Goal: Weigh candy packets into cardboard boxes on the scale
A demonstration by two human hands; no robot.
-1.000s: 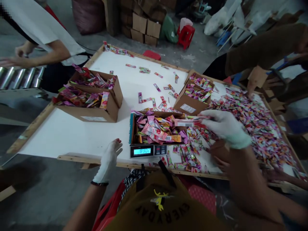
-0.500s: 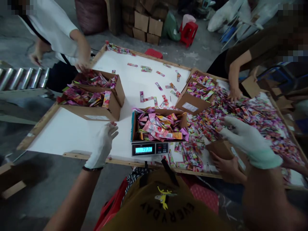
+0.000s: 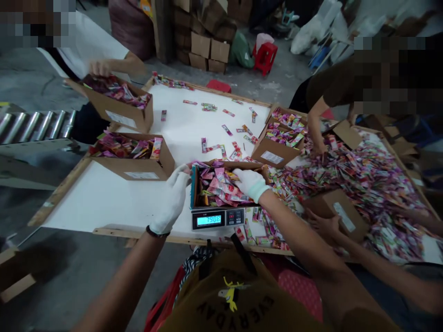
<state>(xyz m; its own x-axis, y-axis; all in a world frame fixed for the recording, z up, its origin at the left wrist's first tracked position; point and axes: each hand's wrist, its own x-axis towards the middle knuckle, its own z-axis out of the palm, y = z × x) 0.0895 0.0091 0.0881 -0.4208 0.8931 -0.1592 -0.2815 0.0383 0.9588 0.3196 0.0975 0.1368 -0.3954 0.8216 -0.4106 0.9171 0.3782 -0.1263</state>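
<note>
- Head view, centre of frame: we are working at a cardboard box [image 3: 226, 184] full of pink and orange sachets [image 3: 221, 190], which is sitting on a digital scale [image 3: 217, 218] at the near table edge.
- Our left hand [image 3: 172, 199], in a white glove, is pressing flat against the box's left wall, fingers extended, gripping nothing that we can see.
- Our right hand [image 3: 249, 182], also gloved, is resting on the sachets at the box's right side, fingers curled; we cannot tell whether it is holding any.
- Right of frame: a loose heap of sachets [image 3: 360, 175] is covering the white table [image 3: 104, 198]; a co-worker's hands [image 3: 323, 226] are holding a small carton [image 3: 337, 214] just beside the heap.
- Upper left: another person is lifting a filled box [image 3: 116, 103]; one more filled box [image 3: 133, 154] is sitting below it.
- Risk, as we are judging it: the box is brimming and the scale is near the table edge, so an uneven push could be tipping sachets over the side or shifting the scale off, spoiling the reading.
</note>
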